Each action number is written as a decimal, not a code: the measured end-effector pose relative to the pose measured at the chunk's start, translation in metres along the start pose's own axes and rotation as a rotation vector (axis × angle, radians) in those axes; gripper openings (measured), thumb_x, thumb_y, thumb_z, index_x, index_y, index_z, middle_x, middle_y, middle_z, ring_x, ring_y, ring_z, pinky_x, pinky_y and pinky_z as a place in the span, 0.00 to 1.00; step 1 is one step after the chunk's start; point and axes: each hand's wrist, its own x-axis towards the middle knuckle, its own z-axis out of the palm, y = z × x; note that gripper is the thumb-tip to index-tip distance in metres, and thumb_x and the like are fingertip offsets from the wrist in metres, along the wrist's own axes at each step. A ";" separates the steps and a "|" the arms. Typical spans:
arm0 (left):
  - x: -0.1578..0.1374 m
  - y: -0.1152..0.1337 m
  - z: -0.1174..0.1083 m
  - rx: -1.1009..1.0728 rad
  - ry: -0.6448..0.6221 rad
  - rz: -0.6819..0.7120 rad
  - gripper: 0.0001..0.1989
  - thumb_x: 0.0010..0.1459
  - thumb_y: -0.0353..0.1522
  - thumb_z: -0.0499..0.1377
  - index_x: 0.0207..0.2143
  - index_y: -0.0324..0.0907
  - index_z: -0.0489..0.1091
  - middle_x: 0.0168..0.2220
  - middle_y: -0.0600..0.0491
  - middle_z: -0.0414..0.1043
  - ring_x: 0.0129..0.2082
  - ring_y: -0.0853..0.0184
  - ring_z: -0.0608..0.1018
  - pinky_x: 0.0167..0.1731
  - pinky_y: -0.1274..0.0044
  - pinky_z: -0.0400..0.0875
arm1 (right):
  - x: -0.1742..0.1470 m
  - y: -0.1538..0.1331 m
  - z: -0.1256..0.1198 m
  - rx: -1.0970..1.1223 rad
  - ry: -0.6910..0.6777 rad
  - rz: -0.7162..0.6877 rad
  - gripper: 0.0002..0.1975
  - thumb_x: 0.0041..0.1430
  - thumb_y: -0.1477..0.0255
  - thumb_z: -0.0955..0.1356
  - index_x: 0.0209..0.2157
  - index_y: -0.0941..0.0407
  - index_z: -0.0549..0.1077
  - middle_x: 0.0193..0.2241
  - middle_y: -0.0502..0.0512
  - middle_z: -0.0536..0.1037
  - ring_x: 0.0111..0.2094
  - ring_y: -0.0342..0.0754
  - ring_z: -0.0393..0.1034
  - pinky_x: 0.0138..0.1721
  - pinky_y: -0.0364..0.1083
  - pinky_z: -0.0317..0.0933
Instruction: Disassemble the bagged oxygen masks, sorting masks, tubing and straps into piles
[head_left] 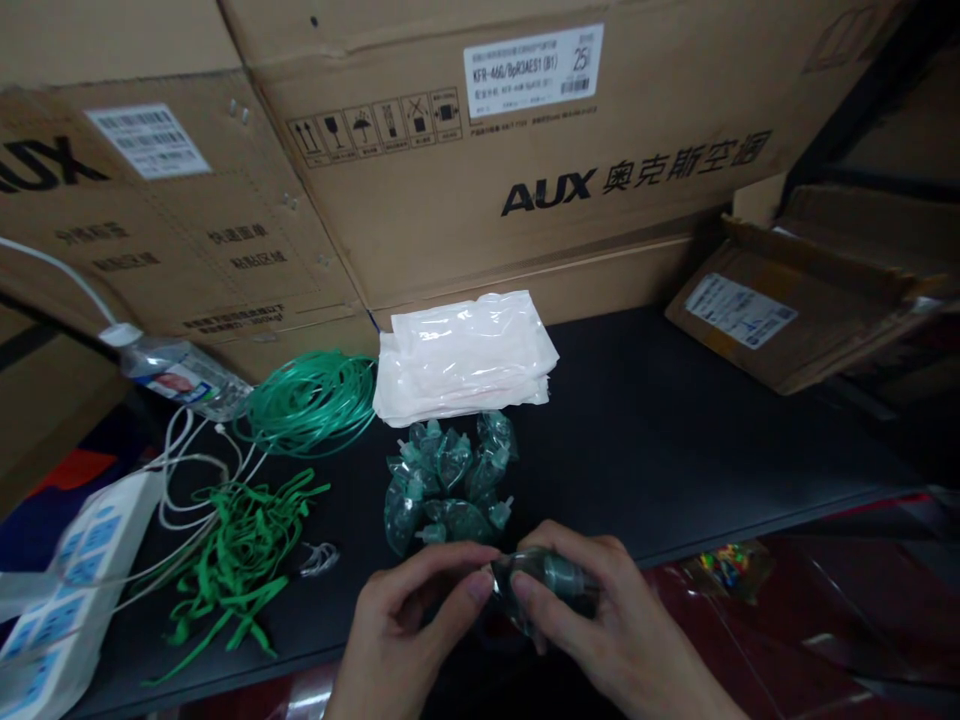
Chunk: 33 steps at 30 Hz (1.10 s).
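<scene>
At the front edge of the dark table, my right hand [581, 600] grips a translucent green oxygen mask [517, 575], fingers wrapped round its body and connector. The fingers of my left hand [431, 610] are pinched on the mask's left edge, where something small and shiny shows; I cannot make out what it is. Just beyond my hands lies a cluster of several similar green masks [446, 465]. To the left are a tangle of green elastic straps [251, 545] and a small bunch of thin silvery strips [320, 559].
White plastic packages [465, 360] are stacked behind the masks, beside coiled green tubing [311, 400]. A clear bottle [184, 375] and a white power strip [82, 590] with cables lie left. Large cartons [420, 200] stand behind; an open box [780, 290] sits right.
</scene>
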 end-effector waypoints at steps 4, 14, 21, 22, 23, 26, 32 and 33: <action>-0.002 -0.001 0.003 -0.055 0.016 -0.055 0.05 0.56 0.38 0.71 0.37 0.52 0.87 0.35 0.53 0.88 0.36 0.62 0.88 0.37 0.80 0.82 | -0.002 0.005 0.001 0.019 -0.020 0.023 0.16 0.68 0.58 0.67 0.34 0.55 0.76 0.22 0.46 0.71 0.25 0.43 0.67 0.29 0.43 0.60; -0.005 0.006 0.022 -0.103 0.241 -0.193 0.15 0.43 0.44 0.77 0.31 0.46 0.86 0.31 0.51 0.87 0.33 0.61 0.86 0.34 0.78 0.80 | -0.006 0.005 -0.001 0.441 -0.004 0.094 0.21 0.57 0.58 0.78 0.40 0.52 0.68 0.28 0.42 0.73 0.25 0.39 0.68 0.27 0.38 0.61; -0.004 0.000 0.035 -0.271 0.290 -0.257 0.24 0.36 0.49 0.79 0.34 0.46 0.87 0.31 0.49 0.87 0.32 0.63 0.85 0.33 0.80 0.78 | -0.007 0.007 -0.008 0.433 0.038 0.055 0.16 0.60 0.64 0.77 0.46 0.53 0.74 0.30 0.44 0.78 0.31 0.41 0.73 0.37 0.42 0.67; -0.005 -0.001 0.037 -0.289 0.280 -0.279 0.24 0.36 0.50 0.79 0.33 0.46 0.87 0.32 0.49 0.87 0.32 0.63 0.85 0.34 0.80 0.79 | -0.007 0.008 -0.008 0.415 0.055 0.049 0.15 0.61 0.63 0.76 0.45 0.53 0.75 0.29 0.44 0.78 0.31 0.41 0.73 0.37 0.42 0.67; -0.006 -0.001 0.038 -0.301 0.270 -0.301 0.24 0.36 0.50 0.78 0.33 0.45 0.87 0.32 0.48 0.87 0.32 0.62 0.85 0.35 0.79 0.79 | -0.007 0.008 -0.008 0.397 0.072 0.053 0.15 0.60 0.63 0.76 0.45 0.54 0.75 0.30 0.45 0.78 0.31 0.42 0.74 0.37 0.42 0.68; -0.010 0.001 0.040 -0.327 0.249 -0.350 0.24 0.36 0.51 0.78 0.32 0.45 0.87 0.31 0.48 0.86 0.32 0.62 0.85 0.36 0.78 0.80 | -0.008 0.007 -0.009 0.332 0.083 0.066 0.13 0.61 0.63 0.76 0.42 0.54 0.75 0.29 0.46 0.79 0.31 0.42 0.75 0.36 0.42 0.68; -0.014 0.008 0.043 -0.306 0.302 -0.335 0.22 0.35 0.50 0.79 0.30 0.46 0.87 0.30 0.49 0.87 0.30 0.64 0.85 0.33 0.81 0.79 | -0.011 0.003 -0.011 0.220 0.063 0.066 0.10 0.59 0.67 0.77 0.40 0.54 0.77 0.31 0.46 0.80 0.32 0.42 0.75 0.35 0.40 0.67; -0.014 0.010 0.043 -0.302 0.309 -0.325 0.21 0.35 0.49 0.79 0.29 0.46 0.87 0.29 0.50 0.87 0.30 0.64 0.85 0.33 0.81 0.79 | -0.012 0.003 -0.011 0.207 0.064 0.063 0.10 0.59 0.68 0.77 0.40 0.54 0.77 0.31 0.46 0.80 0.32 0.42 0.75 0.35 0.40 0.67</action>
